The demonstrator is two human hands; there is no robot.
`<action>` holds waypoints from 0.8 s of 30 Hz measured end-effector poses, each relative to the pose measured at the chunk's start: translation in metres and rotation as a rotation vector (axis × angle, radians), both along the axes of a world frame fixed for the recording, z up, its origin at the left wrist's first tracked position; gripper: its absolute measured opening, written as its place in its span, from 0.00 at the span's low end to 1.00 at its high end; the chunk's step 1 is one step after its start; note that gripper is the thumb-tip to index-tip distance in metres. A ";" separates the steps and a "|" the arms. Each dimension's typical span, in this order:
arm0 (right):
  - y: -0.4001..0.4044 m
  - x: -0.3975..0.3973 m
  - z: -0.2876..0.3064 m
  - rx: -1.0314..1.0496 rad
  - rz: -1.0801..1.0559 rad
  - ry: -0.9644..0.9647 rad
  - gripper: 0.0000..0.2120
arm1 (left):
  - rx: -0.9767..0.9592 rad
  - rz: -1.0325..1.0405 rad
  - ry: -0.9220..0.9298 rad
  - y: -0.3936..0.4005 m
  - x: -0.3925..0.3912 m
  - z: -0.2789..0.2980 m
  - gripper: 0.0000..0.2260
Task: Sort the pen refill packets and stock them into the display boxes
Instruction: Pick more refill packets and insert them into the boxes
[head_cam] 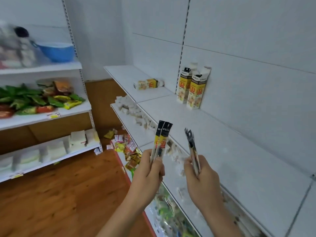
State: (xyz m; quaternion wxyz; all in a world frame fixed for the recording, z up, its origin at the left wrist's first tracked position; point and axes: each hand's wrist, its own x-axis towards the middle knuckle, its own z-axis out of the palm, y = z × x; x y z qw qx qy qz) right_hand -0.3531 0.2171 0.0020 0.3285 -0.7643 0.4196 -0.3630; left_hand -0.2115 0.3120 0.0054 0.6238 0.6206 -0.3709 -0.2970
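Head view shows left hand point(150, 170) and right hand point(200, 175) each clamped on upright refill packets point(162, 135), open display boxes point(191, 88) at one o'clock, nearer the right grip.

The refill packets point(162, 139) at centre frame look like glossy printed plastic film. The display boxes point(191, 88) at upper right are printed cardboard, standing on a matt white painted shelf point(239, 151). The floor point(59, 194) at lower left is smooth brown wood with a soft sheen.
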 end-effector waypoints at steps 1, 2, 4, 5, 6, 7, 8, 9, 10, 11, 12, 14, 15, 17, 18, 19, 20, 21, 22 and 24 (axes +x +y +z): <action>-0.011 0.017 0.001 -0.005 0.007 -0.015 0.12 | 0.002 0.009 -0.022 -0.009 0.015 0.002 0.09; -0.022 0.033 0.002 0.000 0.010 -0.035 0.15 | 0.006 0.017 -0.049 -0.019 0.029 0.005 0.10; -0.043 0.065 0.008 0.013 0.018 -0.075 0.18 | 0.010 0.024 -0.091 -0.037 0.059 0.015 0.10; -0.054 0.081 0.011 0.009 0.023 -0.085 0.19 | 0.010 0.029 -0.100 -0.047 0.074 0.020 0.10; -0.066 0.096 0.013 0.004 0.031 -0.091 0.19 | 0.009 0.039 -0.095 -0.056 0.088 0.025 0.10; -0.076 0.113 0.016 0.007 0.040 -0.094 0.19 | 0.009 0.053 -0.080 -0.064 0.102 0.029 0.11; -0.086 0.128 0.016 0.018 0.050 -0.096 0.19 | 0.005 0.066 -0.064 -0.072 0.117 0.030 0.12; -0.094 0.143 0.015 0.033 0.061 -0.096 0.19 | 0.002 0.075 -0.048 -0.078 0.130 0.031 0.12; -0.101 0.157 0.015 0.042 0.070 -0.092 0.19 | 0.002 0.076 -0.040 -0.083 0.143 0.031 0.12; -0.107 0.172 0.016 0.043 0.078 -0.085 0.19 | 0.002 0.069 -0.044 -0.088 0.156 0.031 0.12; -0.113 0.187 0.017 0.040 0.083 -0.076 0.19 | 0.005 0.066 -0.054 -0.094 0.171 0.030 0.12; -0.127 0.218 0.014 0.028 0.078 -0.057 0.19 | 0.014 0.081 -0.063 -0.109 0.203 0.027 0.12; -0.133 0.233 0.013 0.028 0.067 -0.047 0.20 | 0.016 0.084 -0.058 -0.118 0.221 0.025 0.12; -0.148 0.262 0.011 0.037 0.022 -0.029 0.21 | 0.018 0.061 -0.060 -0.138 0.254 0.020 0.12; -0.154 0.275 0.009 0.040 -0.004 -0.028 0.22 | 0.021 0.041 -0.070 -0.148 0.270 0.018 0.13; -0.159 0.289 0.009 0.044 -0.032 -0.033 0.21 | 0.029 0.023 -0.082 -0.157 0.287 0.016 0.13; -0.164 0.303 0.009 0.049 -0.063 -0.033 0.21 | 0.035 0.009 -0.089 -0.165 0.303 0.016 0.14; -0.169 0.315 0.010 0.055 -0.088 -0.037 0.20 | 0.038 -0.011 -0.092 -0.174 0.319 0.018 0.14; -0.173 0.328 0.012 0.057 -0.113 -0.034 0.20 | 0.042 -0.041 -0.096 -0.182 0.335 0.018 0.14; -0.179 0.349 0.013 0.064 -0.173 -0.034 0.20 | 0.052 -0.108 -0.119 -0.199 0.362 0.019 0.14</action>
